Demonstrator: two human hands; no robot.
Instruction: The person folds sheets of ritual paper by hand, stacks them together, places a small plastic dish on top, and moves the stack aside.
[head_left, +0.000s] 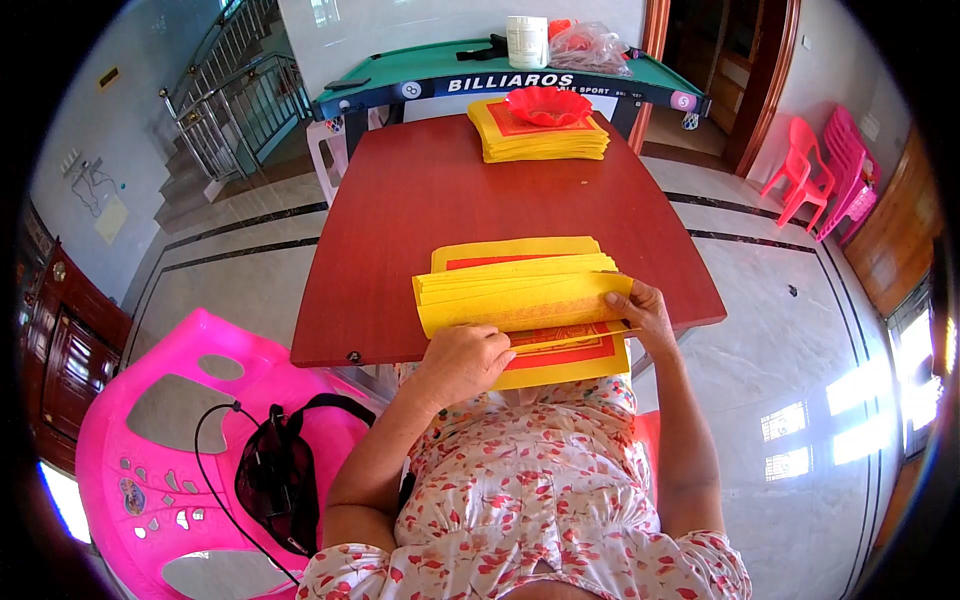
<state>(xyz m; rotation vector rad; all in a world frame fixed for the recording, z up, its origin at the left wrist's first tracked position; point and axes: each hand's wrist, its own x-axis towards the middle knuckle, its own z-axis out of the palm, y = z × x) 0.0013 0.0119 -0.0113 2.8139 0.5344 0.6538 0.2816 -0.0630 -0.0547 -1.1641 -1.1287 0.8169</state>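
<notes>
Yellow joss paper sheets (pixel 515 290) with red printing lie in a loose stack at the table's near edge, the upper ones folded or curled over. My left hand (pixel 465 360) is closed at the stack's lower left, its fingers curled on the edge of a sheet. On the right side, my right hand (pixel 645 315) pinches the sheets, thumb on top and fingers beneath. Below the raised sheets, a flat yellow sheet with a red printed square (pixel 570 355) hangs over the table edge toward my lap. The fingertips of my left hand are partly hidden.
On the red-brown table (pixel 430 190), a thick yellow paper stack (pixel 540 146) carries a red scalloped dish (pixel 548 106). Behind stands a small billiard table (pixel 420 72) with a white tub (pixel 527 42). At my left, a pink chair (pixel 200 345) holds a black bag (pixel 275 485).
</notes>
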